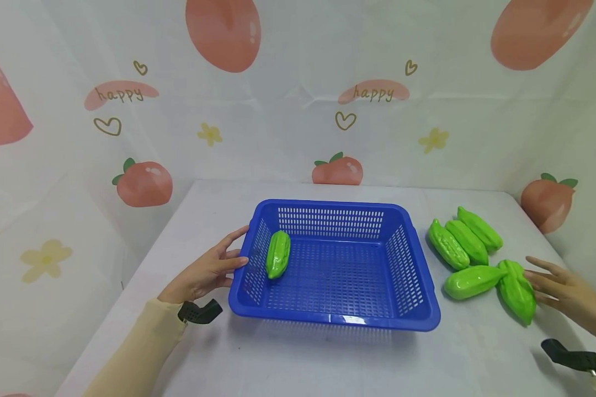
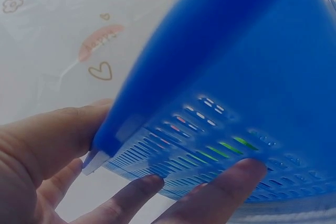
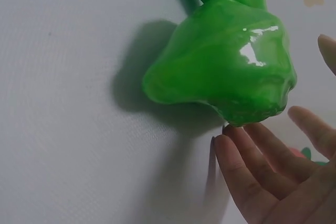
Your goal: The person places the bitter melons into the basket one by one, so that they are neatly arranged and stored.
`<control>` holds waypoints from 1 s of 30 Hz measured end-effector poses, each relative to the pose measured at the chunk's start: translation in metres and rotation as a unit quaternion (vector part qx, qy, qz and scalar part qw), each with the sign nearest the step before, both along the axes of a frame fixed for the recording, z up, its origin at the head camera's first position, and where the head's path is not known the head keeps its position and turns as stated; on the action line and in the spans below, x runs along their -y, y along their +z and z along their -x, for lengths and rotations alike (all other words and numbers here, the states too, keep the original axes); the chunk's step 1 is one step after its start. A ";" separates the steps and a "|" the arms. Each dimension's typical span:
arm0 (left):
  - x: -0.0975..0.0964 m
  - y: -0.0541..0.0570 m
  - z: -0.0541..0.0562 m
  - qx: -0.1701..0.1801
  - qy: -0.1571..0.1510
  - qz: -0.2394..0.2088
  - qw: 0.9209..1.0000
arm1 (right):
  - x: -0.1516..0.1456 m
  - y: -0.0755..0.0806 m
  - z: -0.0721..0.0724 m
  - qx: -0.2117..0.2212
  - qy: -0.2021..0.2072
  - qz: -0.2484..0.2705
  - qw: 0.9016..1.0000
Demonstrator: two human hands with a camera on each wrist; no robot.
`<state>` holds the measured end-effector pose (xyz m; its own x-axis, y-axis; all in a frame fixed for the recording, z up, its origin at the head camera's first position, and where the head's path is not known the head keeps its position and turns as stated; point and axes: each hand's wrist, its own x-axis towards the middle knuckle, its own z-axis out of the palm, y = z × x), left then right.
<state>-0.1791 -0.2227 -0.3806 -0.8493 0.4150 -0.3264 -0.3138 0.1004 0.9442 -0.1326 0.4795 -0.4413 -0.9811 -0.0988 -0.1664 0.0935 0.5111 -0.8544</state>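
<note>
L hand (image 1: pixel 209 271) on bskt (image 1: pixel 303 318), R (image 1: pixel 566 288) by veg (image 1: pixel 517 293)

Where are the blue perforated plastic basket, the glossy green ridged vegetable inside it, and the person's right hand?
Blue perforated plastic basket (image 1: pixel 303 318): head view, near rim.
Glossy green ridged vegetable (image 1: pixel 278 255): head view, mid-body.
Right hand (image 1: pixel 565 288): head view, middle of the hand.

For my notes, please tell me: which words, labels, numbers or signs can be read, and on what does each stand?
"happy": left pink patch on the cloth.
"happy": right pink patch on the cloth.
The left wrist view also shows "happy", blurred but readable.
No text shows on the basket or green vegetables.
</note>
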 end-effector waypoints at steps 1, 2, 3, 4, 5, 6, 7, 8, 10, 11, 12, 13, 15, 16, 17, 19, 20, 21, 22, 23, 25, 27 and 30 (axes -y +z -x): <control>0.000 0.000 0.000 0.000 0.000 0.001 1.000 | 0.001 0.001 0.000 0.005 -0.003 -0.021 1.000; 0.000 0.000 0.000 0.001 0.001 0.002 1.000 | 0.002 0.001 0.001 0.012 -0.006 -0.036 0.999; 0.000 0.000 0.000 0.002 0.002 0.002 1.000 | 0.002 0.002 0.002 0.021 -0.006 -0.049 0.999; 0.000 0.000 0.000 0.002 0.002 0.002 1.000 | 0.002 0.003 0.002 0.029 -0.006 -0.059 0.998; -0.001 0.000 0.000 0.003 0.003 0.002 1.000 | 0.003 0.004 0.003 0.037 -0.005 -0.063 0.997; -0.001 0.000 0.000 0.003 0.003 0.002 1.000 | 0.003 0.005 0.003 0.044 -0.003 -0.067 0.997; -0.001 0.001 0.000 0.003 0.002 0.002 1.000 | 0.004 0.006 0.003 0.049 -0.001 -0.068 0.996; -0.001 0.001 0.000 0.003 0.002 0.002 1.000 | 0.004 0.006 0.003 0.053 0.000 -0.067 0.996; -0.002 0.001 0.000 0.002 0.000 0.001 1.000 | 0.004 0.006 0.002 0.057 0.003 -0.066 0.996; -0.002 0.001 0.000 0.002 0.000 0.000 1.000 | 0.004 0.005 0.002 0.056 0.004 -0.065 0.996; -0.002 0.001 0.000 0.002 -0.001 -0.002 1.000 | 0.004 0.005 0.001 0.055 0.006 -0.068 0.996; -0.002 0.001 0.000 0.000 -0.003 -0.004 1.000 | 0.004 0.004 0.001 0.054 0.008 -0.071 0.996; -0.002 0.001 0.000 -0.001 -0.005 -0.006 1.000 | 0.004 0.002 0.000 0.058 0.009 -0.073 0.996; -0.001 0.001 0.000 -0.001 -0.005 -0.007 1.000 | 0.005 0.003 0.000 0.059 0.010 -0.068 0.996; -0.001 0.001 0.000 -0.002 -0.006 -0.009 1.000 | 0.006 0.002 -0.001 0.057 0.009 -0.073 0.996; -0.001 0.000 0.000 -0.003 -0.008 -0.009 1.000 | 0.008 0.004 -0.001 0.060 0.010 -0.061 0.996; -0.001 0.000 0.000 -0.003 -0.007 -0.008 1.000 | 0.009 0.005 -0.001 0.064 0.009 -0.054 0.996; -0.001 0.000 0.000 -0.003 -0.007 -0.008 1.000 | 0.010 0.007 -0.001 0.066 0.008 -0.048 0.997; -0.001 0.000 0.000 -0.003 -0.007 -0.008 1.000 | 0.011 0.008 -0.001 0.067 0.009 -0.043 0.997; -0.001 0.000 0.000 -0.004 -0.007 -0.006 1.000 | 0.011 0.008 -0.001 0.068 0.008 -0.048 0.997; -0.001 0.000 0.000 -0.005 -0.005 -0.004 1.000 | 0.011 0.009 0.000 0.074 0.007 -0.046 0.996; -0.001 0.000 0.001 -0.004 -0.004 -0.003 1.000 | 0.009 0.009 0.001 0.078 0.007 -0.054 0.995; -0.002 -0.001 0.001 -0.004 -0.003 -0.003 1.000 | 0.006 0.007 0.002 0.080 0.010 -0.067 0.995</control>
